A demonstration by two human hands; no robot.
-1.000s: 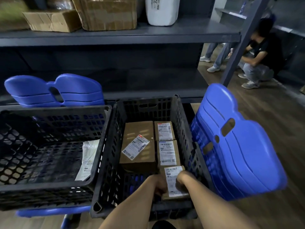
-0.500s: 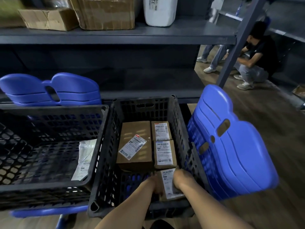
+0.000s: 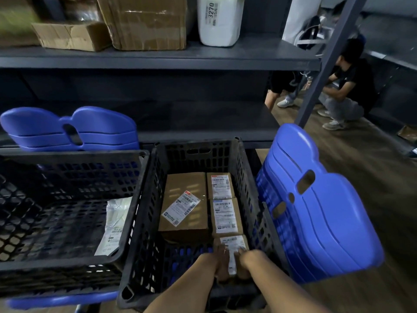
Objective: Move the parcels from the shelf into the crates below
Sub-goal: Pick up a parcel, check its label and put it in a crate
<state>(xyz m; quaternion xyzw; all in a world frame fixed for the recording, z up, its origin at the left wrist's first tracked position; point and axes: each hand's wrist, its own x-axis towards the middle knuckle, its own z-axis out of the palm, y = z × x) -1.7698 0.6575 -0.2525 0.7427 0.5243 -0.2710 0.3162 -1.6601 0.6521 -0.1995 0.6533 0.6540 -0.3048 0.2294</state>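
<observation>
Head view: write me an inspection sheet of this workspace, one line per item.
Surface: dark metal shelf above, wooden floor below.
Job's things: right crate holds a large box, two small labelled boxes and the nearest box; left crate holds a white mailer; a taped carton, a small carton and a white package sit on the shelf.
Clutter: blue chair backs beside the crates.
Hands: left hand and right hand grip the nearest box by its sides.
Cables: nothing seen.
Surroundings: a person squats beyond the shelf post.
</observation>
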